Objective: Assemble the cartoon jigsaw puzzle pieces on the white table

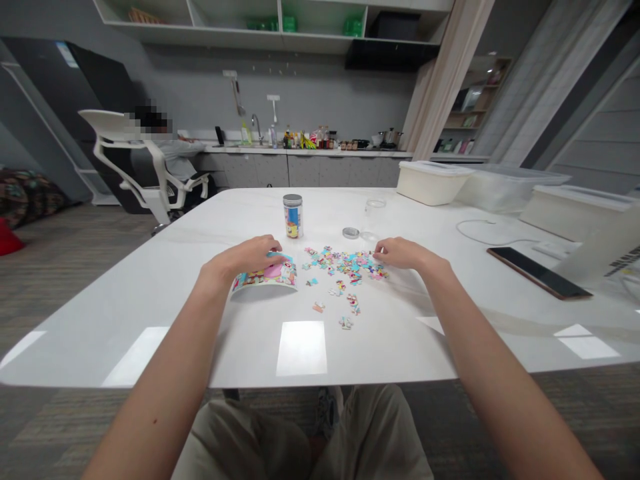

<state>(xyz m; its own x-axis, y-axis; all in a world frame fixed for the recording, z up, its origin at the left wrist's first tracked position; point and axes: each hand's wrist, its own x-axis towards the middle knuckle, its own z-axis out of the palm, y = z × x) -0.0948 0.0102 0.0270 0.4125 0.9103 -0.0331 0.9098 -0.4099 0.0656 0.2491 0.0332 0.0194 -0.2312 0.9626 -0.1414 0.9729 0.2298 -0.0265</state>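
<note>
My left hand is closed on the upper part of a colourful picture sheet, which bows so that its near edge curves off the table. To the right of the sheet lies a loose pile of jigsaw puzzle pieces, in light blue, pink and yellow. My right hand is at the pile's right end, fingers curled and pressed together low over the pieces; what is between them, if anything, is hidden. Several single pieces are scattered nearer to me, among them a puzzle piece and a pinkish one.
Behind the pile stand a printed jar with a grey lid, a loose silver lid and a clear jar. A phone, a white cable and storage boxes are on the right. A person sits in a white chair at far left.
</note>
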